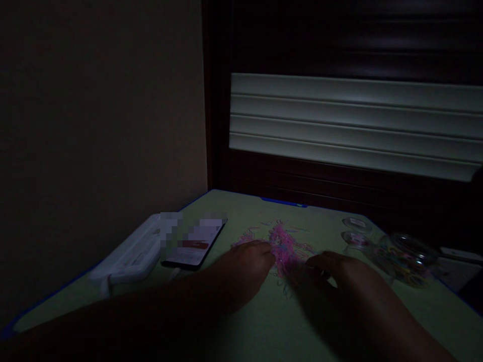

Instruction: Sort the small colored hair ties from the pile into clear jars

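Observation:
A loose heap of small pink and pastel elastic bands (284,245) lies on the pale green table top (264,327). My left hand (243,266) rests palm down at the heap's left edge, fingertips touching the bands. My right hand (335,269) rests at the heap's right edge, fingers curled down onto the bands. The room is very dark, so I cannot make out whether either hand pinches anything.
A phone (194,241) lies at the left, beside a white flat case (128,259). A clear jar on its side (405,259) holds coloured bands at the right, with a round lid (356,223) behind it. A wall stands left, a dark window with a shutter behind.

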The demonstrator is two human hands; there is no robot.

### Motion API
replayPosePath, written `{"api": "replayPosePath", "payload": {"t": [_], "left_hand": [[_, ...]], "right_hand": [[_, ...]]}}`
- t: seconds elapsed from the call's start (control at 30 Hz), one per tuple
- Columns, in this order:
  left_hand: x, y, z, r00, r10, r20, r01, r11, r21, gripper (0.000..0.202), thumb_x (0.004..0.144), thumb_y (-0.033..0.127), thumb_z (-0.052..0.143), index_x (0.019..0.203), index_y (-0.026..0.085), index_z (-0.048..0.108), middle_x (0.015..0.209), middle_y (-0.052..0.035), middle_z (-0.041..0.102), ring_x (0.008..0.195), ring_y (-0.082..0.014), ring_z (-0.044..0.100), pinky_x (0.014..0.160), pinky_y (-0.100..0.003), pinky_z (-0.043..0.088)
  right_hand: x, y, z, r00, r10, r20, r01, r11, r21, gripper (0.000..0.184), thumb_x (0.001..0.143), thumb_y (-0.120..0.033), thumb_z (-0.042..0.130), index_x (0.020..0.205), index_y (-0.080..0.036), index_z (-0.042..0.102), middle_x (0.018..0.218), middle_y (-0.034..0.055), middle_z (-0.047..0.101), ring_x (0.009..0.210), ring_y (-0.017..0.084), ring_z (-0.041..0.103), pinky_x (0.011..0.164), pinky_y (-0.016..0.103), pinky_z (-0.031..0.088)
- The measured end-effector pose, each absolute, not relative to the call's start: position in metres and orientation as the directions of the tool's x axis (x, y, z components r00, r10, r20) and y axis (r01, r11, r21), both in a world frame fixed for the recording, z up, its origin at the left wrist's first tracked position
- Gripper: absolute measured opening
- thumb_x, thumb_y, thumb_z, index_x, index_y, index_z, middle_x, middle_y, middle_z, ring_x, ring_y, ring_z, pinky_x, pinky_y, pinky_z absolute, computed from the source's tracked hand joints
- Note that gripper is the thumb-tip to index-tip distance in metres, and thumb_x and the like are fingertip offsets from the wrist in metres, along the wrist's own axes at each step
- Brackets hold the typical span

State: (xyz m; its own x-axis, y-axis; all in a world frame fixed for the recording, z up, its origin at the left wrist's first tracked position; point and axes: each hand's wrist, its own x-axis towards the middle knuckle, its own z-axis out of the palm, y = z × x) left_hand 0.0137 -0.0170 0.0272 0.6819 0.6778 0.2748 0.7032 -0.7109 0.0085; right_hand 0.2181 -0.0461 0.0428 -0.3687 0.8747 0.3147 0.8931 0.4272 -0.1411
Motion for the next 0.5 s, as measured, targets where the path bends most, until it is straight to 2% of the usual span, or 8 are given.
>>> {"api": "replayPosePath", "payload": {"t": [0.27,0.5], "left_hand": [[0.0164,-0.0135,0.0242,0.673,0.703,0.23,0.72,-0.694,0.013,0.023,0.088,0.013,0.037,0.081,0.011,0.059,0.083,-0.0062,0.058,0.079,-0.0171,0.053,0.075,-0.028,0.043],[0.0136,-0.0116,0.0177,0.667,0.693,0.272,0.719,-0.695,0.007,0.024,0.089,0.013,0.035,0.082,0.012,0.058,0.085,-0.0059,0.057,0.079,-0.017,0.053,0.074,-0.028,0.042]], "right_hand": [[0.2158,-0.0446,0.0449,-0.359,0.874,0.327,0.889,0.427,-0.166,0.027,0.085,-0.032,0.04,0.066,-0.023,0.059,0.065,0.0017,0.062,0.055,0.014,0.057,0.048,0.023,0.037],[0.2169,-0.0442,0.0449,-0.37,0.886,0.281,0.888,0.426,-0.174,0.026,0.083,-0.029,0.042,0.065,-0.022,0.059,0.064,0.0026,0.061,0.055,0.014,0.055,0.05,0.024,0.036]]}}
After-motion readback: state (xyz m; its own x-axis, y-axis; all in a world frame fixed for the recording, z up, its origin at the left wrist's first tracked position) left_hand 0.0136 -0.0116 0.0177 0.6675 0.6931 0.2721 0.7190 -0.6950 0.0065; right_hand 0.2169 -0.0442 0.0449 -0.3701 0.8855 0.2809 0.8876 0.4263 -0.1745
